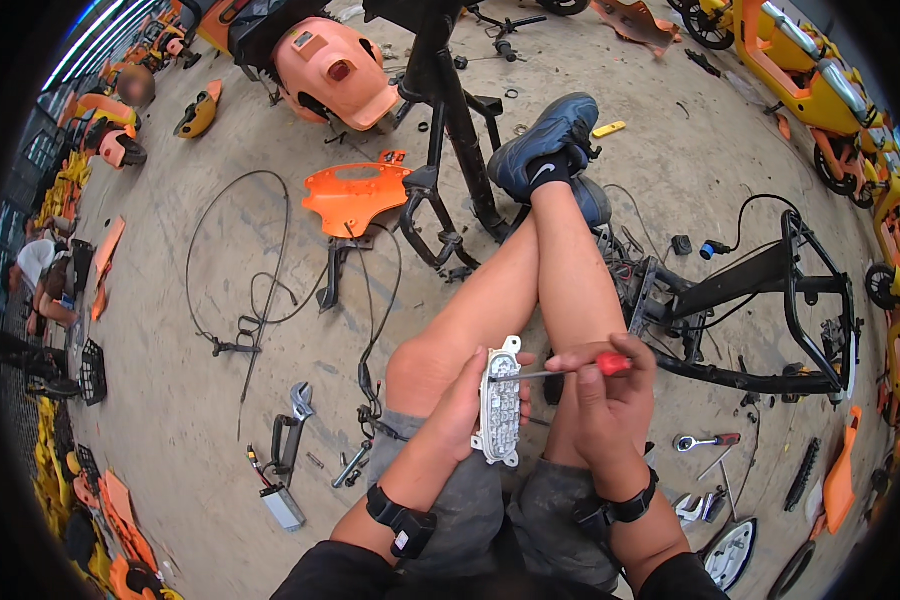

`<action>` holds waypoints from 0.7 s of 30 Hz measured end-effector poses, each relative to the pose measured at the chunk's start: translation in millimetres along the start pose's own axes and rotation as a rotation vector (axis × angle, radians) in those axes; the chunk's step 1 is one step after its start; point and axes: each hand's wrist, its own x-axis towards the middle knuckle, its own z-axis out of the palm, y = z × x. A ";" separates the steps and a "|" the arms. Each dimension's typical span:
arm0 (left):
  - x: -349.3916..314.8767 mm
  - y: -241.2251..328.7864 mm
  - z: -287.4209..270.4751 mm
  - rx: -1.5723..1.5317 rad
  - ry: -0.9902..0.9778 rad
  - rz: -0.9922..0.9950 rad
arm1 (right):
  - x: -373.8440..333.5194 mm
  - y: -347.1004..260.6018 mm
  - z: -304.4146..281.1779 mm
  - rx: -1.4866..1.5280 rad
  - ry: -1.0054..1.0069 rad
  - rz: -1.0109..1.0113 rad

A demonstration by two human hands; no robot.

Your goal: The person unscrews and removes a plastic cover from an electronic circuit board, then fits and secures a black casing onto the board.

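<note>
My left hand (460,405) is wrapped round a white, elongated lamp unit (501,415) with a clear faceted front and small mounting ears. I hold it upright above my lap, its faceted side toward me. A screwdriver (614,364) with a red handle lies in the closed fingers of my right hand (612,408). Its thin shaft points left across the upper part of the lamp, and the tip meets or nearly meets the lamp's left edge; whether it touches I cannot tell.
A black scooter frame (760,290) lies at the right, another black frame (460,130) stands ahead. Left are an orange panel (355,198), looped cable (190,265) and an adjustable wrench (301,401). A ratchet (705,441) and a white-rimmed lamp (732,550) lie right. A person (45,270) sits far left.
</note>
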 end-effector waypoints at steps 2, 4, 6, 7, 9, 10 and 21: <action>-1.0 -0.1 -0.3 -0.002 0.005 0.002 | -4.7 -1.6 -2.6 0.055 0.121 0.052; -2.0 -0.5 -1.1 -0.015 0.021 0.010 | -3.0 -1.8 -6.6 0.056 0.103 0.043; -1.4 -0.8 -3.1 -0.052 -0.018 0.016 | -3.4 -1.6 -6.0 0.030 0.064 0.029; -0.9 -1.2 -4.2 -0.070 -0.038 0.019 | -4.9 -0.9 -3.7 0.004 0.033 0.019; -0.5 -2.7 -5.2 -0.078 -0.034 0.022 | -4.8 -1.1 -0.1 -0.024 -0.015 -0.013; -0.4 -3.1 -5.1 -0.082 -0.031 0.024 | -4.3 -1.6 1.4 -0.024 -0.033 -0.034; -5.1 0.6 1.1 -0.069 -0.028 0.018 | -4.1 -2.5 0.7 -0.082 -0.058 -0.136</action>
